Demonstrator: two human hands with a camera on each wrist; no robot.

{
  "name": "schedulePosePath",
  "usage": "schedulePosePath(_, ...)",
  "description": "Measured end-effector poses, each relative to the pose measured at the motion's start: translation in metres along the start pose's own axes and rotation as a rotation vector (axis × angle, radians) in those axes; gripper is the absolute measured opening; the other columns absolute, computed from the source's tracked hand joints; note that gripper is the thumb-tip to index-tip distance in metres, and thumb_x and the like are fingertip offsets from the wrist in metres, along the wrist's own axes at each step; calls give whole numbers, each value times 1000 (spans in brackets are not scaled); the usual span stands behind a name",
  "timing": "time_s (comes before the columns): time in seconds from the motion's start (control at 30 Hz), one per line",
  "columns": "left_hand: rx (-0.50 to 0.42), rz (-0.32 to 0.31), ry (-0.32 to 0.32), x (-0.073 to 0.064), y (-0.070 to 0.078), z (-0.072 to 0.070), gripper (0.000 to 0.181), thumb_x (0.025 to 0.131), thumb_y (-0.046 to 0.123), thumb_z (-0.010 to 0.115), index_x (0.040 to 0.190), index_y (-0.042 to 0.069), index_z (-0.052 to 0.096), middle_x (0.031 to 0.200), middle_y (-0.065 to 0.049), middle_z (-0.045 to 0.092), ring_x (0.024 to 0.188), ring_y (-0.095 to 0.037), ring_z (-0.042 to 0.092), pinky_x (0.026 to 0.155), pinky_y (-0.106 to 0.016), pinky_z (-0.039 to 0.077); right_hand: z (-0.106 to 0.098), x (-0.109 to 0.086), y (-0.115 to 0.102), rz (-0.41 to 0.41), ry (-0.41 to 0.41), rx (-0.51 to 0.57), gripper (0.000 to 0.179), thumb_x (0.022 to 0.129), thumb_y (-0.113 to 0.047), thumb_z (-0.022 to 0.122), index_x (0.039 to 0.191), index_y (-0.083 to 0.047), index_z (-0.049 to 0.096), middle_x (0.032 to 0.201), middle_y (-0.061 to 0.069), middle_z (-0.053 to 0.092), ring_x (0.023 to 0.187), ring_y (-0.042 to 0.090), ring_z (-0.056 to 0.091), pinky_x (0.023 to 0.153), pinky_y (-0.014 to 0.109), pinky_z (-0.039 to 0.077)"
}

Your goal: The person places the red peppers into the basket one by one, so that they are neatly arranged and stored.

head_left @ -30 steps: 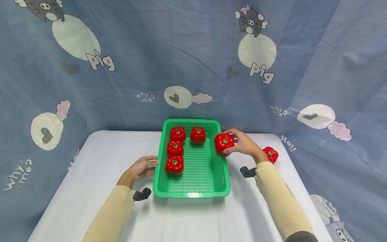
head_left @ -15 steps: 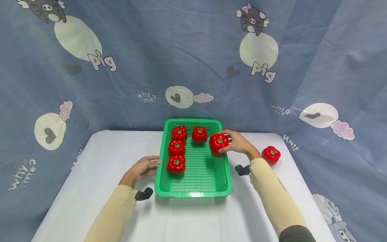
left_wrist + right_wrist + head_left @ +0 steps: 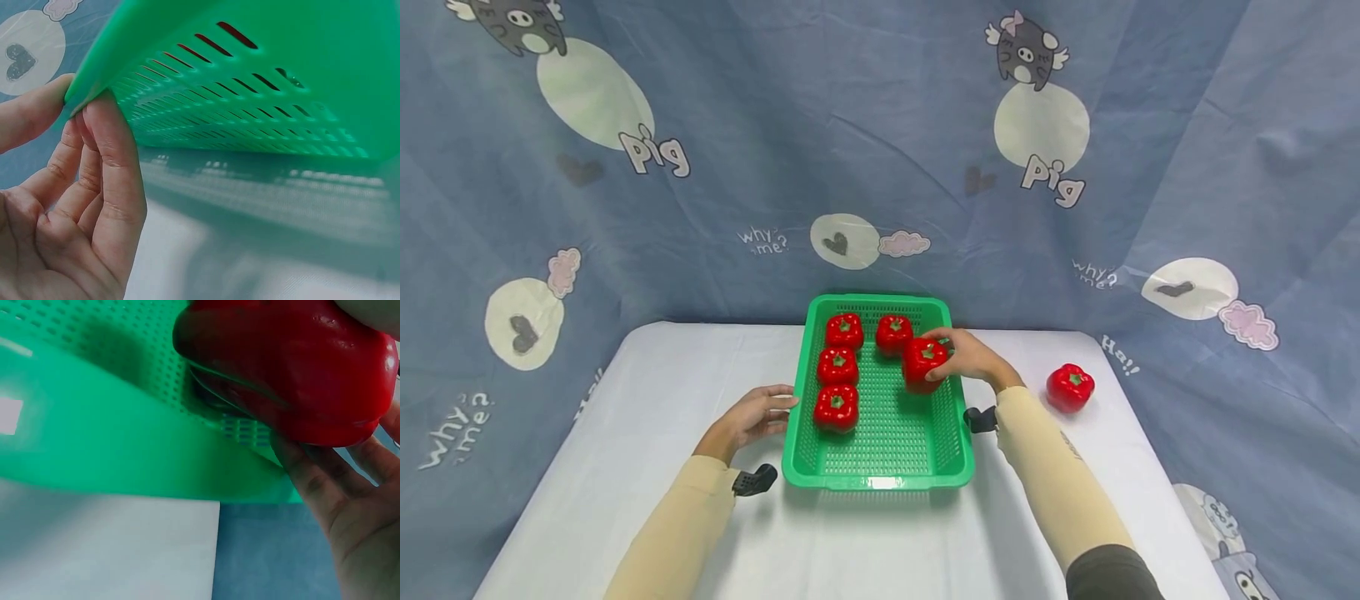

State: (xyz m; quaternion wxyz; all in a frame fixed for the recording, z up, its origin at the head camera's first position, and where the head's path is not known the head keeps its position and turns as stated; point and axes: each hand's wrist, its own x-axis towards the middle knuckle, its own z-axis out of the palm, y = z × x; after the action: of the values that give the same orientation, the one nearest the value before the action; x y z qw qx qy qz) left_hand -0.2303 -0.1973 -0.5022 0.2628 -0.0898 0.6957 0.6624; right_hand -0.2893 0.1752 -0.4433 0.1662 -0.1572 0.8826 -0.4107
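Note:
My right hand (image 3: pixel 967 354) grips a red bell pepper (image 3: pixel 919 367) from its right side, over the right half of a green plastic basket (image 3: pixel 880 482). In the right wrist view the held pepper (image 3: pixel 287 369) hangs above the perforated basket floor, with fingers beneath and beside it. My left hand (image 3: pixel 758 417) is at the basket's left side. Seen from the left wrist, its thumb and fingers (image 3: pixel 112 150) pinch the basket's rim (image 3: pixel 94 75). Inside the basket, several bell peppers (image 3: pixel 837 367) form a column along the left wall, and another pepper (image 3: pixel 893 332) sits at the back right.
One more red bell pepper (image 3: pixel 1070 387) lies on the white table (image 3: pixel 880 550), right of the basket. A blue printed cloth (image 3: pixel 880 150) hangs behind the table. Bare basket floor (image 3: pixel 891 442) shows at the front right.
My right hand has carried the held pepper leftward, from above the basket's right rim to over its inside, close to the back right pepper. The left hand stays at the rim.

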Motion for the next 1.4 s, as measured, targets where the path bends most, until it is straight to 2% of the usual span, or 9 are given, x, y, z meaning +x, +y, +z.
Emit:
schedulePosePath(0.13, 2, -4, 4, 2, -1, 0, 56, 94, 16, 62, 140, -5, 39, 109, -8, 65, 95, -17, 64, 85, -33, 56, 5, 4, -1, 26, -3, -5, 66, 74, -9, 80, 134, -6, 53, 132, 14, 52, 114, 30, 53, 92, 43, 51)
schedulePosePath(0.33, 3, -13, 15, 2, 0, 0, 55, 93, 16, 62, 140, -4, 41, 107, -7, 65, 92, -15, 64, 85, -33, 56, 15, 11, -4, 57, 4, 14, 67, 73, -9, 81, 133, -5, 52, 126, 14, 56, 111, 31, 55, 90, 42, 53)
schedulePosePath(0.6, 14, -1, 11, -1, -1, -1, 55, 94, 15, 62, 140, -5, 40, 105, -6, 66, 93, -16, 65, 84, -32, 56, 26, 19, -6, 91, 10, 13, 67, 71, -6, 82, 132, -4, 53, 131, 14, 53, 114, 31, 52, 91, 43, 52)
schedulePosePath(0.97, 17, 6, 9, 0, -4, -1, 55, 94, 15, 62, 139, -6, 41, 101, -4, 67, 90, -15, 65, 82, -31, 57, 41, 27, -4, 78, 20, -39, 65, 68, -4, 85, 127, -5, 56, 132, 13, 53, 121, 30, 48, 98, 44, 47)
schedulePosePath(1.23, 21, 1, 14, 0, -2, -1, 54, 94, 16, 61, 139, -5, 41, 104, -6, 65, 91, -15, 64, 82, -31, 57, 48, 32, -8, 80, 49, -119, 65, 67, -4, 85, 126, -5, 57, 128, 14, 55, 118, 30, 50, 98, 45, 47)
schedulePosePath(1.4, 21, 13, 13, 2, -2, -1, 52, 94, 15, 62, 138, -6, 42, 104, -6, 65, 91, -15, 64, 83, -32, 57, 52, 35, -8, 78, 37, -174, 64, 67, -2, 85, 124, -4, 57, 126, 15, 56, 119, 30, 50, 99, 45, 46)
